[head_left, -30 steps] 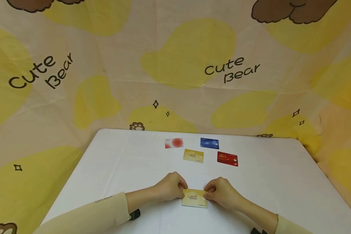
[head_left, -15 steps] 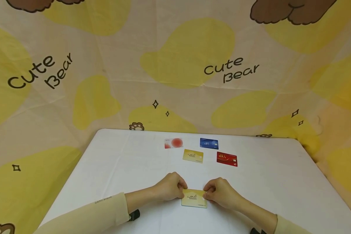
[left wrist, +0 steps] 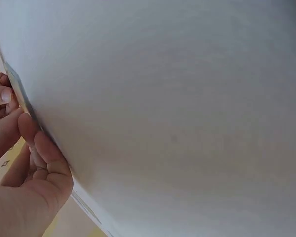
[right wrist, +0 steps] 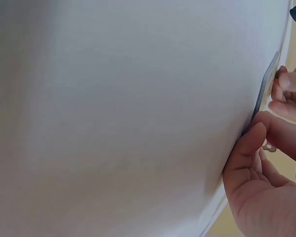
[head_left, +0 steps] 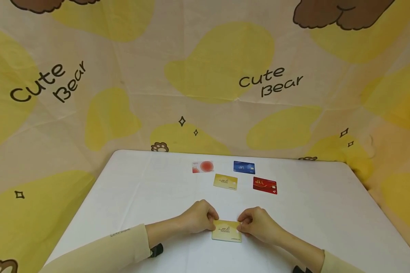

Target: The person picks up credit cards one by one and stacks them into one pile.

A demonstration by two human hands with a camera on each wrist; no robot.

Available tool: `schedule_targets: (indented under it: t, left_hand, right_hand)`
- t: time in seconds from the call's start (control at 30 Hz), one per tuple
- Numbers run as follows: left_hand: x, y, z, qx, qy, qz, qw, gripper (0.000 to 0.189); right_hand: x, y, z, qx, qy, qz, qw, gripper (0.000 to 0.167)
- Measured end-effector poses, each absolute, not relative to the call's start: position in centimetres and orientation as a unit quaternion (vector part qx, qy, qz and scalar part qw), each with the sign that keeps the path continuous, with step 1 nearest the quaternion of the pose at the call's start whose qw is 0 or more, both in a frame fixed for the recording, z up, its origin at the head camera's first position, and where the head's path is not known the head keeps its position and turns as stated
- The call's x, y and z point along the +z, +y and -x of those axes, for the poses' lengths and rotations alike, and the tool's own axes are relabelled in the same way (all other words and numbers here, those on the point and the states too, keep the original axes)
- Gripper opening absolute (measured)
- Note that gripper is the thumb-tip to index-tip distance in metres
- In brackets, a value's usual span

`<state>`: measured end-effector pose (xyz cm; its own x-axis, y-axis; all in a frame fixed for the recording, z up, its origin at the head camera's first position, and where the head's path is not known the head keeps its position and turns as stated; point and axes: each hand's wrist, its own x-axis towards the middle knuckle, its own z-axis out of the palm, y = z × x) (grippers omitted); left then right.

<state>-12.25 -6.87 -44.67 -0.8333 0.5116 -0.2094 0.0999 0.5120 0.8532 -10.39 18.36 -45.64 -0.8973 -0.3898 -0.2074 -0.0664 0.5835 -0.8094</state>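
Observation:
A thin stack of plastic cards with a gold one on top lies near the front of the white table. Its layered side edge shows in the right wrist view. My left hand pinches the stack at its left side, finger and thumb at the far corner. At the opposite side my right hand pinches it likewise. Seen from the left wrist, curled left fingers sit low at the table surface beside the stack.
Farther back on the table lie a white card with red circles, a blue card, another gold card and a red card, spaced apart. A patterned cloth hangs behind the table.

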Motion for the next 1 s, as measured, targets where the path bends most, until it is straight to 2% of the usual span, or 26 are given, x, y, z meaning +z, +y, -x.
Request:
schedule_targets:
  t: [0.33,0.6,1.0]
  left_hand:
    - [-42.8,-7.8,13.9,0.476,0.836,-0.193,0.191,0.024]
    - [-41.1,-8.2,15.8,0.487,0.842,-0.196,0.129,0.026]
    - [-41.3,-8.6,17.8,0.524,0.83,-0.162,0.103,0.029]
  right_hand:
    - [-44.1,19.0,11.0,-0.446,0.876,0.106,0.149,0.021]
    - [-42.9,19.3,12.1,-0.436,0.89,0.088,0.1,0.024]
    - [-42.1,19.3,13.8,-0.452,0.886,0.067,0.079,0.034]
